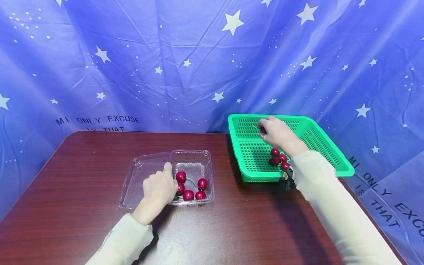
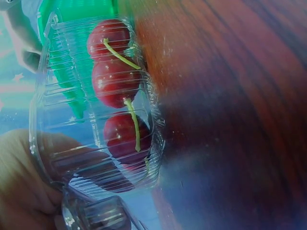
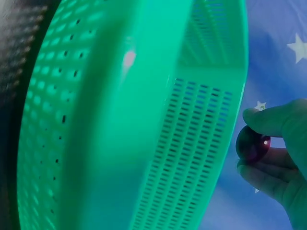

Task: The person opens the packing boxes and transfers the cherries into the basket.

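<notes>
My right hand is over the far left part of a green basket. Thumb and fingers pinch a dark red cherry, whose stem shows faintly in the head view. Several more cherries lie on the basket floor, beneath the forearm. At the left, my left hand grips the hinge side of a clear plastic clamshell box. Several cherries rest in it, mostly towards its near side. Through the clear wall in the left wrist view, fingers of the left hand show beside cherries with green stems.
The box's clear lid lies folded open to the left. Both containers stand on a dark red wooden table. Behind it hangs a blue curtain with white stars and lettering. A black device is strapped under the right wrist.
</notes>
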`<state>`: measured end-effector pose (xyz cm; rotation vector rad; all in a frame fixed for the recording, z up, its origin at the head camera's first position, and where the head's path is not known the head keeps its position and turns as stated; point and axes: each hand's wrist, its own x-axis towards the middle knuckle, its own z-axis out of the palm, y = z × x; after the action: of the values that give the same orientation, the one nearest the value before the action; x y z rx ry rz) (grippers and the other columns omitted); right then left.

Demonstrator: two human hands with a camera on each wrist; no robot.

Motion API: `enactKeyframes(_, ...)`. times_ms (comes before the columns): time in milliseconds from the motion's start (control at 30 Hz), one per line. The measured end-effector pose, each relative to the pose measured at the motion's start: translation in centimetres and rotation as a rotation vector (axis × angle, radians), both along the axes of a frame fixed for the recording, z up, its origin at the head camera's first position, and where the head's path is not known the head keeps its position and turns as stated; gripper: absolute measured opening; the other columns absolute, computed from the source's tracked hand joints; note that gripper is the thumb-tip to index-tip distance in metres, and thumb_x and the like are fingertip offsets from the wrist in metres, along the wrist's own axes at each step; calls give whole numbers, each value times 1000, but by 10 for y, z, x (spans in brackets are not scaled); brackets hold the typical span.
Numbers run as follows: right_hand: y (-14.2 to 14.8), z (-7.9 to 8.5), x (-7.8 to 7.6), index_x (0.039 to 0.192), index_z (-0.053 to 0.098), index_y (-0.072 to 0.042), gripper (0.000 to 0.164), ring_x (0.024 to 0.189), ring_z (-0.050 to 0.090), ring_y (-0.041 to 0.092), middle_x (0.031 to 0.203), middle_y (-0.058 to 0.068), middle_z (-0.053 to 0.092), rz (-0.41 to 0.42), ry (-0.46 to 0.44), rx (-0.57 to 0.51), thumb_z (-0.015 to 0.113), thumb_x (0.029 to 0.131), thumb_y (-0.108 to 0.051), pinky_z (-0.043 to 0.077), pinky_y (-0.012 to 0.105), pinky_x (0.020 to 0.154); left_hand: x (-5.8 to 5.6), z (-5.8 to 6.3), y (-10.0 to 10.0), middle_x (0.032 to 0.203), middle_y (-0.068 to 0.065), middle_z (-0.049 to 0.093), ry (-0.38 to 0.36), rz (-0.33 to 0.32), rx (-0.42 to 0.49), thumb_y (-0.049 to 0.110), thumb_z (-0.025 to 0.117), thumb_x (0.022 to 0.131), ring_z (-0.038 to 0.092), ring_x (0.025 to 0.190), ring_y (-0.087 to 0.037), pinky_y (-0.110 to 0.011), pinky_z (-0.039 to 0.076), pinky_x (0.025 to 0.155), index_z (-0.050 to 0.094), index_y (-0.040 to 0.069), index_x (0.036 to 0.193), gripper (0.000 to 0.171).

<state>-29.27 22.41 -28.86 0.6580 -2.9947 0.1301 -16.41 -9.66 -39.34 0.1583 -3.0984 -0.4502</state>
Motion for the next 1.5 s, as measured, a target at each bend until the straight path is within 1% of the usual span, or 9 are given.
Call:
enactKeyframes(467, 19, -17, -9, 108, 61, 6, 23, 94, 57, 39, 102, 27, 64, -15, -73, 55, 63, 88, -7, 50, 54, 82, 0, 0, 0, 80, -28, 70, 1, -4, 2, 19, 57, 85, 66, 71, -46, -53, 50, 56, 46, 3, 97, 24)
enactKeyframes(633, 23, -19, -9, 108, 61, 6, 23, 96, 57, 41, 103, 29, 63, -17, -92, 75, 63, 89, -7, 50, 55, 83, 1, 1, 0, 80, -28, 70, -2, -3, -4, 20, 58, 85, 66, 71, -46, -53, 51, 56, 46, 3, 98, 25)
enactKeyframes(800, 25, -22, -10, 110, 60, 8, 25, 99, 58, 42, 107, 29, 64, -15, -122, 70, 63, 89, -5, 50, 56, 85, 0, 0, 1, 80, -29, 70, 0, -2, -5, 20, 58, 85, 66, 71, -46, -53, 51, 57, 45, 3, 97, 25)
enactKeyframes(933, 26, -26, -10, 111, 61, 8, 26, 97, 59, 41, 107, 29, 64, -26, -134, 78, 63, 89, -5, 51, 54, 83, 0, 0, 1, 81, -29, 70, 1, -4, -2, 20, 58, 85, 66, 72, -46, -53, 51, 57, 46, 3, 98, 25)
enactKeyframes(1167, 26, -35, -9, 108, 62, 8, 24, 96, 60, 41, 104, 28, 65, -35, -139, 141, 63, 88, -4, 52, 55, 81, 1, -1, 1, 81, -29, 70, 7, 0, -1, 20, 58, 85, 66, 71, -46, -54, 51, 56, 46, 3, 99, 25)
enactKeyframes(1300, 27, -37, -8, 106, 63, 7, 22, 92, 60, 39, 101, 27, 65, -54, -158, 152, 63, 87, -5, 52, 54, 78, 1, -1, 1, 81, -29, 70, 12, 0, -1, 20, 58, 85, 66, 71, -46, -54, 51, 56, 46, 2, 99, 25)
enactKeyframes(1500, 30, -37, -8, 101, 63, 7, 19, 88, 62, 38, 97, 26, 67, -68, -173, 176, 63, 84, -2, 54, 53, 78, 2, 0, 1, 81, -28, 70, 9, 0, -1, 20, 59, 85, 66, 71, -46, -53, 51, 56, 46, 3, 99, 26)
